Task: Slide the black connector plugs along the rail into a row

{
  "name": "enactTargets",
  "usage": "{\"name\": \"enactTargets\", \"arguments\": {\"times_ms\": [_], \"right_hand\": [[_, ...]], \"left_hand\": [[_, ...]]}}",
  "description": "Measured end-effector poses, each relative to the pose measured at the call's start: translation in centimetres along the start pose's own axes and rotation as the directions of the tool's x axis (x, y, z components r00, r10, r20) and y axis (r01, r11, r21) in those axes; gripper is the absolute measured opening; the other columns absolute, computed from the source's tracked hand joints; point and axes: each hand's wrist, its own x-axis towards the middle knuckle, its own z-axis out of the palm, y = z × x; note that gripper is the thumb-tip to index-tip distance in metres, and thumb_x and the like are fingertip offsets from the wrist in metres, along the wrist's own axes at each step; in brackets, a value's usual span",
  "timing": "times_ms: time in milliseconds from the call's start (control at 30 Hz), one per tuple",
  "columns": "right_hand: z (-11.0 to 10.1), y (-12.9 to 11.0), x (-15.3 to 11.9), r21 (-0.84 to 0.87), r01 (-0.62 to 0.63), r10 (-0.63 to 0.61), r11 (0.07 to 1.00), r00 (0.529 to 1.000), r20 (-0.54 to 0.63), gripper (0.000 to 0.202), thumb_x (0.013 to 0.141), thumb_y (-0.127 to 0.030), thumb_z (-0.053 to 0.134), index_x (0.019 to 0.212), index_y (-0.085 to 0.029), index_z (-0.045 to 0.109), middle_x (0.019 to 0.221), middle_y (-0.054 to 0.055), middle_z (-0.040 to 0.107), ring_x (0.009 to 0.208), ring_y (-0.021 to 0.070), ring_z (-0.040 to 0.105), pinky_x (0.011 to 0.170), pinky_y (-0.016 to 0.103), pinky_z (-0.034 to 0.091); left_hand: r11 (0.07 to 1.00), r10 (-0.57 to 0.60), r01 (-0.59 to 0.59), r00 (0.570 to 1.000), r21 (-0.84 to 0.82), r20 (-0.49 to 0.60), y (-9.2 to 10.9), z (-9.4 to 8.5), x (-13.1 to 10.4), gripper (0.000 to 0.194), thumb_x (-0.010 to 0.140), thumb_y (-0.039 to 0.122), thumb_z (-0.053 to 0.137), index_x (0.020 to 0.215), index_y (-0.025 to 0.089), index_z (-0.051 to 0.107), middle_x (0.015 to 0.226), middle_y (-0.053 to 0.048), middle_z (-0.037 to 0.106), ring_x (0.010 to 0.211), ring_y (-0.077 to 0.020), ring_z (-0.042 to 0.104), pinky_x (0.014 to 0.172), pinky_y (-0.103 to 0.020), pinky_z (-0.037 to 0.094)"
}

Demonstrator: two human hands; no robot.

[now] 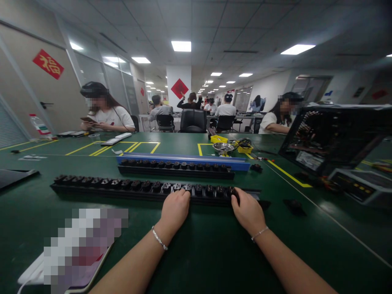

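A long black rail (101,192) lies across the green table, with a row of small black parts (135,185) standing along it. My left hand (176,208) is closed on the rail's near edge around its middle, fingertips by the parts. At the right end of the row, my right hand (248,210) is closed with thumb and fingers around a small black part (233,192), which it partly hides. Behind this rail lies a second, shorter black rail (171,172) with similar parts in it. A blue rail (245,165) runs along the back of that one.
On the right stand an open computer case (301,143) and a power supply unit (361,185). A metal bowl (222,147) and a yellow bin (218,139) are farther back. A partly blurred phone (92,261) lies front left. Several people sit beyond.
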Motion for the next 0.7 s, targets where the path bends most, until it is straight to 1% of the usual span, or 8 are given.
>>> {"name": "enactTargets", "arguments": {"times_ms": [100, 267, 367, 467, 567, 700], "right_hand": [[0.3, 0.0, 0.0, 0.051, 0.012, -0.011, 0.999, 1.0, -0.016, 0.041, 0.088, -0.031, 0.032, 0.118, -0.01, 0.052, 0.109, 0.012, 0.061, 0.102, 0.0208, 0.055, 0.089, 0.034, 0.04], [0.9, 0.1, 0.6, 0.108, -0.05, 0.055, 0.993, 0.998, -0.044, 0.034, 0.086, -0.029, 0.035, 0.109, -0.012, 0.053, 0.089, 0.009, 0.063, 0.086, 0.0205, 0.057, 0.088, 0.037, 0.037], [1.3, 0.3, 0.9, 0.137, -0.036, 0.046, 0.99, 0.997, -0.069, 0.032, 0.083, -0.028, 0.037, 0.107, -0.013, 0.052, 0.083, 0.006, 0.06, 0.082, 0.0197, 0.056, 0.086, 0.036, 0.035], [1.7, 0.4, 1.0, 0.152, -0.013, 0.03, 0.988, 0.994, -0.107, 0.03, 0.08, -0.027, 0.039, 0.105, -0.015, 0.052, 0.077, 0.003, 0.058, 0.077, 0.0184, 0.054, 0.083, 0.034, 0.034], [2.0, 0.5, 0.9, 0.169, 0.0, 0.025, 0.986, 0.989, -0.147, 0.03, 0.08, -0.031, 0.04, 0.103, -0.016, 0.053, 0.075, 0.002, 0.057, 0.074, 0.0179, 0.053, 0.081, 0.033, 0.033], [1.8, 0.3, 0.5, 0.18, -0.016, 0.042, 0.984, 0.988, -0.146, 0.033, 0.081, -0.039, 0.041, 0.102, -0.017, 0.054, 0.075, 0.003, 0.059, 0.075, 0.0186, 0.054, 0.081, 0.033, 0.032]], "left_hand": [[1.0, 0.01, -0.01, 1.0, 0.006, -0.015, -0.1, 0.1, 0.1, 0.024, 0.088, 0.022, 0.034, 0.08, 0.02, 0.057, 0.081, -0.006, 0.059, 0.075, -0.0176, 0.054, 0.065, -0.032, 0.039], [0.999, 0.053, -0.051, 0.992, 0.017, -0.113, -0.4, 0.0, 0.0, 0.021, 0.086, 0.025, 0.038, 0.087, 0.021, 0.059, 0.091, -0.007, 0.06, 0.087, -0.0202, 0.052, 0.074, -0.033, 0.04], [0.999, 0.05, -0.05, 0.992, 0.006, -0.116, -0.4, 0.1, -0.1, 0.02, 0.085, 0.025, 0.042, 0.094, 0.022, 0.059, 0.095, -0.006, 0.06, 0.089, -0.0201, 0.052, 0.076, -0.033, 0.04], [0.999, 0.037, -0.033, 0.993, 0.039, -0.111, -0.2, 0.2, 0.0, 0.018, 0.083, 0.026, 0.046, 0.094, 0.022, 0.059, 0.094, -0.005, 0.059, 0.089, -0.0201, 0.052, 0.077, -0.034, 0.04], [0.997, 0.028, -0.019, 0.992, 0.072, -0.127, 0.1, 0.2, 0.0, 0.015, 0.082, 0.027, 0.048, 0.09, 0.022, 0.059, 0.092, -0.004, 0.059, 0.089, -0.0204, 0.053, 0.077, -0.034, 0.04], [0.997, 0.044, -0.035, 0.991, 0.074, -0.124, 0.2, -0.2, -0.3, 0.014, 0.083, 0.026, 0.047, 0.085, 0.021, 0.06, 0.089, -0.004, 0.06, 0.086, -0.0202, 0.053, 0.076, -0.035, 0.039]]}}
